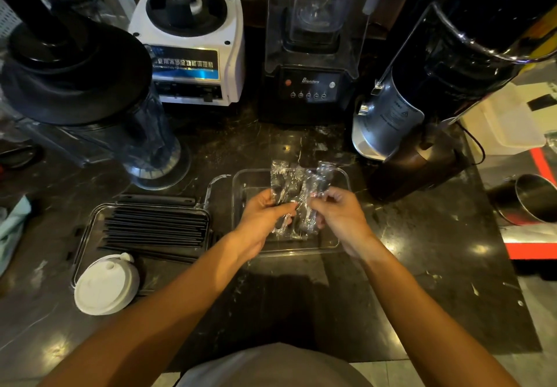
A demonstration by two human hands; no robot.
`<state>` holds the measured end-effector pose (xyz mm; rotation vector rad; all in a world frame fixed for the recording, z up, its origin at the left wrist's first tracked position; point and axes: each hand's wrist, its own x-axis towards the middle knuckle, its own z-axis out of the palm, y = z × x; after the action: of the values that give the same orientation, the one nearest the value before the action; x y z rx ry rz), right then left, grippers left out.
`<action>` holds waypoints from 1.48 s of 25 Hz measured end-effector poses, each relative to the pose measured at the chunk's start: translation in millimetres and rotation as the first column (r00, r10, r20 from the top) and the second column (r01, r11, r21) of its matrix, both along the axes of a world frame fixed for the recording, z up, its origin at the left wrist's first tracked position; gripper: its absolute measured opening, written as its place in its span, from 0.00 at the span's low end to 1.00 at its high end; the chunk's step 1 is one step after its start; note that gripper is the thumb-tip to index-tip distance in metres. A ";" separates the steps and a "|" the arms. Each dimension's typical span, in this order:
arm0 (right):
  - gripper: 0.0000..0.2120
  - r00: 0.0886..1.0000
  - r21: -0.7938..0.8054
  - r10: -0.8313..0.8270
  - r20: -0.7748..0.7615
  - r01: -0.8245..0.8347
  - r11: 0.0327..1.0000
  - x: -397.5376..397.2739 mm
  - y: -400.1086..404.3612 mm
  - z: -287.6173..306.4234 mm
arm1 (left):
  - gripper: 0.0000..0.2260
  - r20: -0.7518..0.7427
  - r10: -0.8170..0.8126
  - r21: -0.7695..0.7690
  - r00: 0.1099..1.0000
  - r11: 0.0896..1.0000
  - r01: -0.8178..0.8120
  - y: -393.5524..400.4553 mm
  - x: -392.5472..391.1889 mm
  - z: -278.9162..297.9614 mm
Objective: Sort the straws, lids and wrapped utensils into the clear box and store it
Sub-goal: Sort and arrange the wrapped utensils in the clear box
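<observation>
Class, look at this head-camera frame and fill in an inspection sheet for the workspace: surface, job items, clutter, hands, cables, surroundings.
Surface: dark marble counter, glossy, with pale smears.
Job's things: wrapped utensils held over the clear box; black straws lie in a clear tray; white lids are stacked at its near end.
Clutter: blender jug, metal cup, pale cloth.
Hands: left hand and right hand each have a grip on the utensil wrappers.
Cables: black cord behind the grinder.
Surroundings: white blender base, black blender.
</observation>
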<state>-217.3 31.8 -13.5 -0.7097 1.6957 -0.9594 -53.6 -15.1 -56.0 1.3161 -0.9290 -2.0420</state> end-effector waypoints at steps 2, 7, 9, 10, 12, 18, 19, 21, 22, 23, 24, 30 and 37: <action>0.04 0.984 -0.019 -0.111 0.142 0.115 0.993 -9.3 -1.9 3.0 | 0.17 -0.037 0.032 0.069 0.999 0.997 -0.029 -0.6 1.6 1.0; 0.04 0.906 0.021 -0.187 0.379 0.194 0.981 -24.3 -4.6 2.3 | 0.16 -0.086 0.018 0.158 0.996 0.987 -0.005 -0.4 2.4 4.7; 0.03 0.873 0.027 -0.222 0.434 0.233 0.972 -21.0 -5.7 0.8 | 0.15 -0.101 -0.007 0.154 0.995 0.988 0.023 0.5 0.8 6.8; 0.02 0.859 0.026 -0.252 0.445 0.269 0.963 -18.9 -6.0 0.0 | 0.15 -0.113 -0.015 0.154 0.993 0.988 0.032 0.9 -0.1 7.9; 0.03 0.838 0.030 -0.319 0.443 0.342 0.939 -15.0 -5.6 -3.3 | 0.17 -0.141 -0.014 0.160 0.990 0.986 0.036 0.4 -0.3 7.5; 0.08 0.820 0.097 -0.333 0.465 0.327 0.940 -7.5 1.9 -13.2 | 0.17 -0.115 -0.021 0.084 0.993 0.996 0.030 -3.0 -2.5 14.0; 0.09 0.830 0.102 -0.309 0.464 0.297 0.950 -7.4 3.9 -13.4 | 0.16 -0.110 -0.002 0.074 0.994 0.997 0.010 -3.7 -2.8 15.5; 0.11 0.851 0.107 -0.260 0.457 0.237 0.966 -9.0 10.4 -12.4 | 0.14 -0.114 0.053 0.065 0.992 0.997 -0.045 -6.6 -1.9 15.4; 0.12 0.865 0.106 -0.250 0.434 0.227 0.968 -11.5 14.8 -12.0 | 0.13 -0.116 0.085 0.065 0.990 0.995 -0.078 -8.9 -0.6 15.7; 0.12 0.884 0.095 -0.253 0.392 0.235 0.967 -15.9 18.6 -11.9 | 0.11 -0.115 0.117 0.068 0.986 0.992 -0.110 -12.4 1.6 16.6; 0.11 0.905 0.073 -0.264 0.333 0.254 0.964 -21.2 21.7 -11.0 | 0.09 -0.112 0.142 0.072 0.984 0.988 -0.134 -16.2 4.0 18.1; 0.18 0.990 -0.079 -0.122 0.075 0.128 0.989 -32.8 15.4 9.7 | 0.05 -0.129 0.111 0.063 0.985 0.993 -0.104 -29.4 8.3 27.9; 0.15 0.988 -0.038 -0.016 0.151 0.022 0.999 -17.2 9.2 10.2 | 0.05 -0.130 0.071 0.067 0.989 0.996 -0.063 -32.2 4.7 26.6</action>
<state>-234.6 41.0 -3.2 -0.6321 1.5569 -1.0366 -48.9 -47.3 -29.4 1.2109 -0.7582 -2.0931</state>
